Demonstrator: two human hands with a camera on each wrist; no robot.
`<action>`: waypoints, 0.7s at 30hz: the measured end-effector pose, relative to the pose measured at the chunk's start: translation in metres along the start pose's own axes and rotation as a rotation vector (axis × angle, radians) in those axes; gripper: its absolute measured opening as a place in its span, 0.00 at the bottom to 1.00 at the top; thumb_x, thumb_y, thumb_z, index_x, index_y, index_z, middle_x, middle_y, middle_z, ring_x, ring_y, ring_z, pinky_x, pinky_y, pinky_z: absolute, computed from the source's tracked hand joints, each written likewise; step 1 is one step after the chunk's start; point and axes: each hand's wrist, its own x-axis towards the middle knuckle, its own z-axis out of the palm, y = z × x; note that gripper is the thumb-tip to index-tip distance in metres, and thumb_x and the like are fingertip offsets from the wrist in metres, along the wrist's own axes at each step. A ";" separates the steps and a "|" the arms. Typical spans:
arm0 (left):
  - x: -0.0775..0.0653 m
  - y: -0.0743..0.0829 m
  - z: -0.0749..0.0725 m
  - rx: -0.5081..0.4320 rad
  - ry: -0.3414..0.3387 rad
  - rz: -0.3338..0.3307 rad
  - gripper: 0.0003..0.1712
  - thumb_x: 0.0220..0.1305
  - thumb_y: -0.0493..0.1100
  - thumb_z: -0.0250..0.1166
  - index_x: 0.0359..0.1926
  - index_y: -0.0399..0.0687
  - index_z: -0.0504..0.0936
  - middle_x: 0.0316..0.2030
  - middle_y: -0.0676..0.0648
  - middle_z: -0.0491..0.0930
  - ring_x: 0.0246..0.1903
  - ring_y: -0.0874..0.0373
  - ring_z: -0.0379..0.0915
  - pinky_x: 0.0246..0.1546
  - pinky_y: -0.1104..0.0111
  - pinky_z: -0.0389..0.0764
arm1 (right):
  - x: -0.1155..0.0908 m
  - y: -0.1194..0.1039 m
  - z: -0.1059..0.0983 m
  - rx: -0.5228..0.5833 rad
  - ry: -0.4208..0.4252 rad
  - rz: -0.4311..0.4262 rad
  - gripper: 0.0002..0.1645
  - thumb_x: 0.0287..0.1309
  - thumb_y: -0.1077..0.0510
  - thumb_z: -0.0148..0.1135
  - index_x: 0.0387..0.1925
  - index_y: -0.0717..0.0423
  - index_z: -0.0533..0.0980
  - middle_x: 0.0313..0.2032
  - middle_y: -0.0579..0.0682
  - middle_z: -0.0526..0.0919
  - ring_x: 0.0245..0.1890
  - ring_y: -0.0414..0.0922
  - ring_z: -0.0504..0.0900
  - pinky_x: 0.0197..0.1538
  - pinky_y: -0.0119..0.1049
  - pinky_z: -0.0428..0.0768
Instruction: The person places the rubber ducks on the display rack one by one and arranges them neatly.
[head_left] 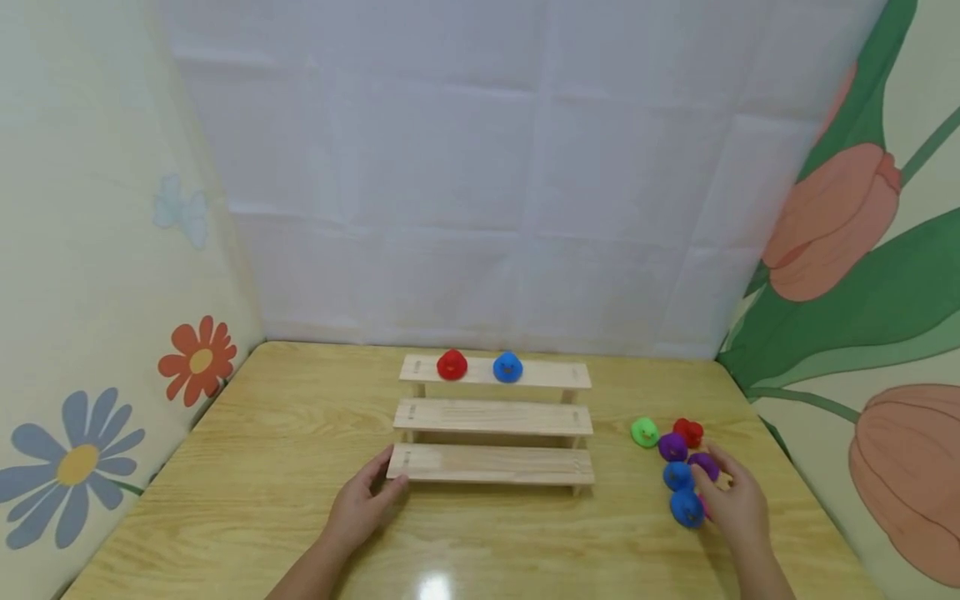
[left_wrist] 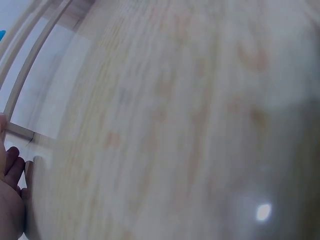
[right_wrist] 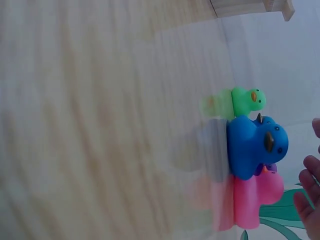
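My left hand [head_left: 362, 506] grips the left end of the lowest step of a three-step wooden stand [head_left: 491, 464], its thumb at the front edge. On the top step sit a red rubber duck [head_left: 452, 365] and a blue rubber duck [head_left: 507, 367]. Over a cluster of toy ducks on the right, my right hand [head_left: 735, 500] hovers with thumb and fingers apart. By it are a purple duck [head_left: 703, 465], two blue ducks [head_left: 687, 508] and a pink duck [right_wrist: 250, 200], mostly hidden in the head view. The right wrist view shows the fingers [right_wrist: 311, 177] clear of the ducks.
At the cluster's far side are a green duck [head_left: 644, 432], a red duck [head_left: 687, 432] and another purple duck [head_left: 672, 447]. The wooden table [head_left: 300, 400] meets a white cloth [head_left: 480, 208] behind and flower-patterned walls at both sides.
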 end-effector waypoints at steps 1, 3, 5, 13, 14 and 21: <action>0.000 0.000 0.000 -0.002 -0.003 0.000 0.40 0.67 0.53 0.64 0.72 0.40 0.62 0.70 0.34 0.63 0.71 0.39 0.56 0.72 0.46 0.56 | 0.000 0.002 0.000 -0.007 0.008 0.003 0.35 0.68 0.51 0.57 0.70 0.61 0.62 0.68 0.71 0.63 0.68 0.69 0.60 0.67 0.63 0.65; 0.001 -0.001 0.000 -0.002 -0.005 0.000 0.40 0.67 0.54 0.63 0.72 0.40 0.61 0.70 0.34 0.63 0.71 0.39 0.56 0.72 0.46 0.56 | -0.001 0.005 -0.001 -0.013 0.017 0.009 0.35 0.68 0.50 0.57 0.70 0.62 0.62 0.68 0.71 0.62 0.68 0.69 0.60 0.67 0.64 0.64; 0.001 -0.002 0.000 -0.003 -0.004 -0.001 0.40 0.67 0.54 0.64 0.72 0.40 0.61 0.70 0.34 0.63 0.71 0.39 0.56 0.72 0.46 0.56 | -0.002 0.007 -0.002 -0.013 0.023 0.014 0.36 0.68 0.50 0.58 0.70 0.63 0.62 0.68 0.71 0.62 0.68 0.68 0.60 0.67 0.65 0.63; 0.001 -0.001 0.000 -0.005 -0.007 -0.004 0.40 0.67 0.53 0.64 0.72 0.40 0.62 0.70 0.35 0.63 0.72 0.38 0.55 0.72 0.46 0.56 | -0.010 0.021 -0.007 -0.024 0.000 0.045 0.37 0.67 0.49 0.58 0.69 0.66 0.62 0.68 0.71 0.62 0.69 0.68 0.59 0.70 0.63 0.58; 0.001 -0.001 0.000 -0.007 -0.006 -0.003 0.40 0.67 0.53 0.64 0.72 0.40 0.62 0.70 0.35 0.63 0.72 0.39 0.55 0.72 0.46 0.56 | -0.011 0.023 -0.007 -0.025 -0.010 0.053 0.37 0.67 0.49 0.58 0.69 0.66 0.62 0.68 0.72 0.62 0.69 0.68 0.59 0.70 0.63 0.58; 0.001 0.000 0.000 -0.003 0.001 -0.003 0.38 0.67 0.51 0.64 0.72 0.40 0.62 0.69 0.35 0.64 0.72 0.39 0.55 0.72 0.46 0.55 | -0.007 0.036 -0.005 -0.064 -0.060 0.079 0.40 0.67 0.44 0.57 0.68 0.68 0.61 0.67 0.74 0.61 0.67 0.70 0.60 0.70 0.63 0.59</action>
